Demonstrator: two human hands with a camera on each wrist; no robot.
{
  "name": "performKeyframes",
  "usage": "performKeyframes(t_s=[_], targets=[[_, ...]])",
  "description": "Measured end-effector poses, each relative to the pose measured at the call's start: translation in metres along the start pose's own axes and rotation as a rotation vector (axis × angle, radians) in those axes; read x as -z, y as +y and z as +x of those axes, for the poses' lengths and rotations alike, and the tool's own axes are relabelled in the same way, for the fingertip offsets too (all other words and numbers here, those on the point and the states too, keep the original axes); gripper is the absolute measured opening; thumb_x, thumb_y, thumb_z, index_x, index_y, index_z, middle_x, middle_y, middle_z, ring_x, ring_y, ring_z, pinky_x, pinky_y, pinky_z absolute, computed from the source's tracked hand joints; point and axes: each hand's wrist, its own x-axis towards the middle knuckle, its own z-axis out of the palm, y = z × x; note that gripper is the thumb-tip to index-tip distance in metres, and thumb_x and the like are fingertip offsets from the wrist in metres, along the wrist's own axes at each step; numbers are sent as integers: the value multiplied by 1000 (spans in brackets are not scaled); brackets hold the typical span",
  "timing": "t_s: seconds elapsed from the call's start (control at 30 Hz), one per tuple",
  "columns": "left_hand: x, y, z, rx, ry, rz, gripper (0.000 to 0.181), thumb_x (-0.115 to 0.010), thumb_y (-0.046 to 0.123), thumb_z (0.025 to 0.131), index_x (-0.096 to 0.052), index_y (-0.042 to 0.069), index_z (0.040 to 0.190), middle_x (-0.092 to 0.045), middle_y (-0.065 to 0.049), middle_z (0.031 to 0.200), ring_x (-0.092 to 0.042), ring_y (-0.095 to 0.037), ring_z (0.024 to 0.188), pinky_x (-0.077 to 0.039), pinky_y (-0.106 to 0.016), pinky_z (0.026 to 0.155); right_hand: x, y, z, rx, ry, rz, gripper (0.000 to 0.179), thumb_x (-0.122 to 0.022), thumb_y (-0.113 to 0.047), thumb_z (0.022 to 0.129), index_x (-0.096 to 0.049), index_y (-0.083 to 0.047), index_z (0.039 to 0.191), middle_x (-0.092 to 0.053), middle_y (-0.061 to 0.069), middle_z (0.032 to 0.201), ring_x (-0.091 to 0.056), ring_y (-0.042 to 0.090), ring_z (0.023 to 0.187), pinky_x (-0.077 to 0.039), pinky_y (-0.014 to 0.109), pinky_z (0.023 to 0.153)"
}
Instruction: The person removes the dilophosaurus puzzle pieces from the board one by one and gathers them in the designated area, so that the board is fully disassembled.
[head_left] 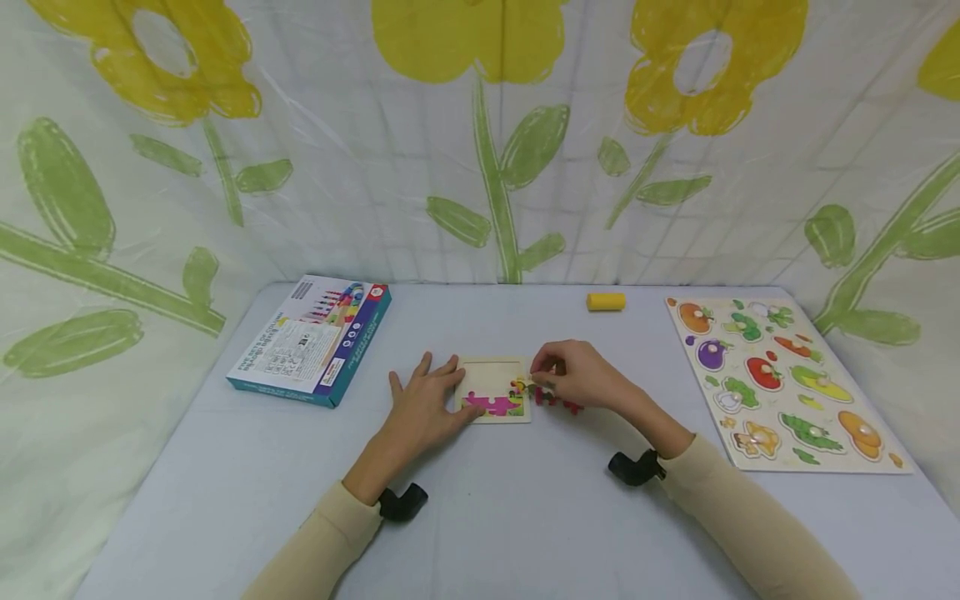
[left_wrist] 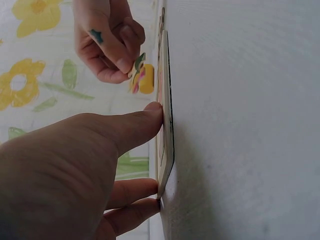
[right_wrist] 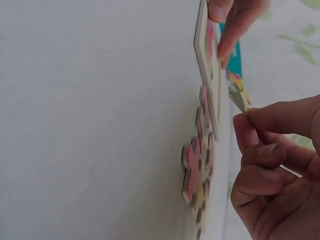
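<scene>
A small wooden jigsaw tray [head_left: 491, 371] lies mid-table, its near part filled with pink and green pieces. My left hand [head_left: 423, 406] rests at its left side, fingers spread and fairly straight. In the left wrist view, the thumb [left_wrist: 145, 120] presses on the tray's face while other fingertips touch its edge. Above the tray's right side, my right hand [head_left: 581, 375] pinches a jigsaw piece [right_wrist: 239, 94] coloured yellow, green and pink between thumb and forefinger. The piece is apart from the tray. Loose jigsaw pieces [right_wrist: 192, 167] lie beside the tray, partly beneath the right hand.
To the left lies a flat blue and white box [head_left: 300, 342]. A yellow cylinder [head_left: 606, 302] lies near the back edge. On the right is a vegetable puzzle board [head_left: 813, 379]. A flower-printed curtain [head_left: 337, 167] hangs behind the white-covered table [head_left: 510, 517].
</scene>
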Motion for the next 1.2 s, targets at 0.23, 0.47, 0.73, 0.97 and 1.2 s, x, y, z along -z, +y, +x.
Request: performKeyframes(t_s=[0.23, 0.47, 0.73, 0.97, 1.2], targets=[[0, -1, 0, -2, -2, -6, 72, -77, 54, 91, -63, 12, 148, -49, -7, 165, -27, -46, 162, -7, -90, 116, 11, 14, -14, -7, 11, -17, 4, -74, -16, 99, -76, -12, 100, -75, 0, 92, -57, 13, 74, -49, 25, 65], [1, -8, 0, -28, -36, -23, 74, -72, 57, 94, -60, 12, 151, -46, -7, 168, -23, -46, 164, -5, -89, 118, 24, 30, -29, -36, 31, -50, 5, -74, -18, 98, -76, -13, 101, -74, -1, 91, -57, 15, 77, -48, 25, 66], [8, -15, -2, -66, -78, -8, 73, -70, 55, 94, -57, 17, 154, -43, -2, 170, -23, -42, 165, -5, -86, 121, 36, 49, -51, -43, 36, -54, 4, -72, -17, 100, -75, -13, 100, -75, -2, 94, -62, 13, 83, -51, 23, 71], [13, -21, -4, -94, -134, -29, 76, -71, 53, 93, -54, 17, 157, -38, -3, 173, -16, -41, 166, 0, -84, 123, 43, 60, -64, -66, 31, -46, 3, -73, -14, 99, -75, -12, 101, -75, -1, 95, -60, 12, 83, -51, 22, 71], [14, -26, -4, -125, -147, -47, 75, -71, 50, 93, -53, 18, 158, -36, -2, 174, -14, -40, 166, 2, -83, 123, 45, 68, -70, -69, 19, -41, 4, -73, -11, 99, -75, -13, 102, -75, -1, 97, -60, 12, 84, -52, 21, 72]])
